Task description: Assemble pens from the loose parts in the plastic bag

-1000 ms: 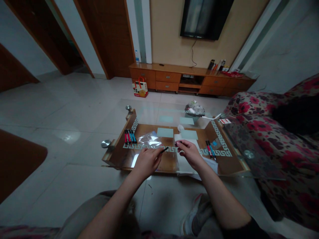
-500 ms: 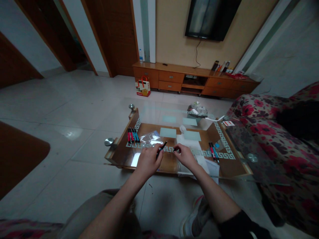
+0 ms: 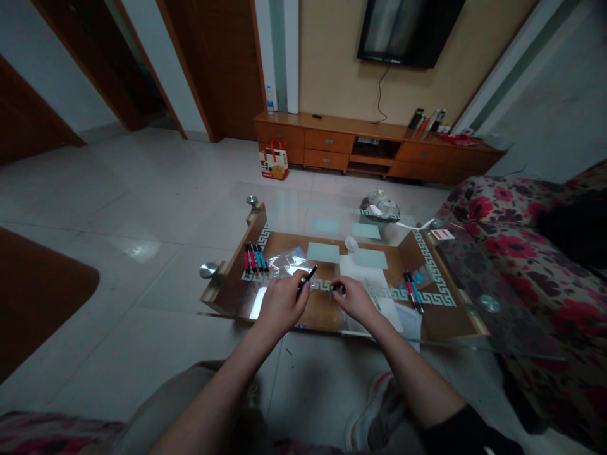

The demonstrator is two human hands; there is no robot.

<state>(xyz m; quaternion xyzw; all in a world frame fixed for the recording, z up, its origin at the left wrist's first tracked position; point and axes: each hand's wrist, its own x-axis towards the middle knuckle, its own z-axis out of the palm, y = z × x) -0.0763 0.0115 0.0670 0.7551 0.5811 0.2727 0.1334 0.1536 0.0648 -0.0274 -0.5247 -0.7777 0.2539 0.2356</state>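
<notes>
My left hand (image 3: 283, 298) is closed around a slim black pen (image 3: 311, 274), whose end sticks up past the thumb. A short gap away, my right hand (image 3: 353, 298) has thumb and finger pinched on a small dark piece (image 3: 338, 289), too small to name. Both hands are above the glass coffee table (image 3: 313, 309). To the left lies a row of red and blue pens (image 3: 256, 258), beside a clear plastic bag (image 3: 287, 260). A few more red and blue pens (image 3: 412, 292) lie right of my right hand.
White papers (image 3: 363, 278) lie under my right hand. A small white round item (image 3: 351, 244) and a bag-lined basket (image 3: 379, 207) are farther back. A floral sofa (image 3: 512, 221) stands right; a TV cabinet (image 3: 327, 133) with a gift bag (image 3: 274, 163) before it is beyond.
The view has shifted slightly. My right hand and the small dark piece are a touch farther from the pen; both hands keep their grip.
</notes>
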